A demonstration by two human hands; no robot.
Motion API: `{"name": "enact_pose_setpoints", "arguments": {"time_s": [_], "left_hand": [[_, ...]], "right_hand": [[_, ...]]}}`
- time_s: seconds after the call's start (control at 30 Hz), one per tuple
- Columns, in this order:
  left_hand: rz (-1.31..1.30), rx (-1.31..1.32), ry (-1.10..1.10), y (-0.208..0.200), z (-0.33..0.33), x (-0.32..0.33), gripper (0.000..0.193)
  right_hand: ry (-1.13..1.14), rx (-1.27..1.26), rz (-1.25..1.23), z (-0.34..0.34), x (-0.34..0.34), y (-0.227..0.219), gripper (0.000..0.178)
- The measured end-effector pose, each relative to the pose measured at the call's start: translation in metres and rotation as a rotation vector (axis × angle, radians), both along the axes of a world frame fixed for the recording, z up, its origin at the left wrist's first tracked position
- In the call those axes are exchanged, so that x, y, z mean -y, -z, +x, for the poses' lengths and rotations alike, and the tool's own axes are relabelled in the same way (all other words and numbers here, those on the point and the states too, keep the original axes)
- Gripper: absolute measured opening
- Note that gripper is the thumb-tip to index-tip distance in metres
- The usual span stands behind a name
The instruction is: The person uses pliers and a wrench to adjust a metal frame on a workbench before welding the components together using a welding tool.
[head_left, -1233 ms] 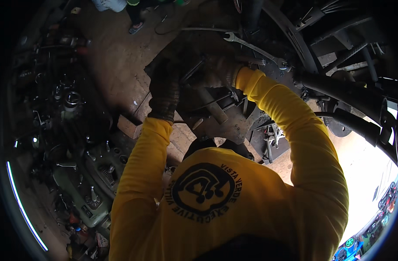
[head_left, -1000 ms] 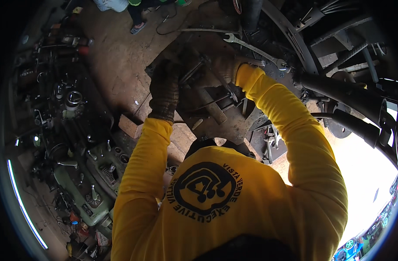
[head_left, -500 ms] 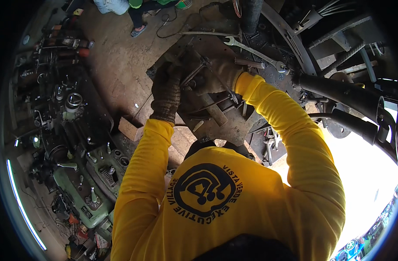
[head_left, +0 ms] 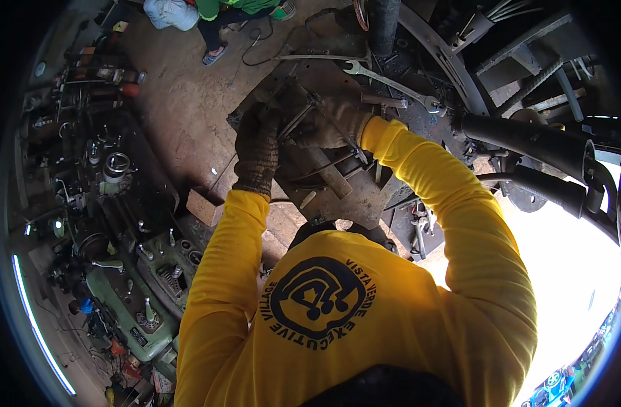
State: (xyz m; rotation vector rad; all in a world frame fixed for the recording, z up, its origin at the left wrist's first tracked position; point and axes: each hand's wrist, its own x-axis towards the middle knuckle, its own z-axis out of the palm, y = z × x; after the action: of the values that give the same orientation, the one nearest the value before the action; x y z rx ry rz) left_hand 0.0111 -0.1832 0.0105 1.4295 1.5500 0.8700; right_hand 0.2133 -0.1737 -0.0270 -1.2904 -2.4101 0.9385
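Brown knitted gloves cover both hands above a dark, angular metal plate (head_left: pixel 358 209). My right hand (head_left: pixel 331 125) is curled at a piece made of thin metal rods (head_left: pixel 349 141), which meet at a corner and cross in front of the glove. My left hand (head_left: pixel 257 146) is beside the other side of this piece; its fingers are lost in shadow. Below the hands a flat metal bar (head_left: pixel 334 178) lies slantwise on the plate, with a small pale piece (head_left: pixel 308 199) near the edge. A short thick bar (head_left: pixel 384 102) is just beyond my right wrist.
A large wrench (head_left: pixel 395 84) lies at the plate's far right. Black pipes (head_left: pixel 528 142) jut in from the right. At left stands a green lathe-like machine (head_left: pixel 127 308) with levers. A brown block (head_left: pixel 203 205) is near my left forearm. Another person's leg (head_left: pixel 214 37) shows at the top.
The whole view has shifted slightly. Both hands stay at the rod piece with almost the same pose. At the top, slightly more of the other person's green clothing shows.
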Motion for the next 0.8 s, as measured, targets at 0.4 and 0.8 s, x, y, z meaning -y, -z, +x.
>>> {"name": "enact_pose_setpoints", "arguments": {"time_s": [0.4,0.8], "left_hand": [[-0.001,0.032,-0.006,-0.008,0.007,0.003,0.063],[0.002,0.074,0.019,-0.005,0.005,0.001,0.064]], "right_hand": [[-0.006,0.054,0.122,-0.001,0.0,0.024,0.065],[0.078,-0.038,0.037,0.007,0.012,-0.008,0.059]]}}
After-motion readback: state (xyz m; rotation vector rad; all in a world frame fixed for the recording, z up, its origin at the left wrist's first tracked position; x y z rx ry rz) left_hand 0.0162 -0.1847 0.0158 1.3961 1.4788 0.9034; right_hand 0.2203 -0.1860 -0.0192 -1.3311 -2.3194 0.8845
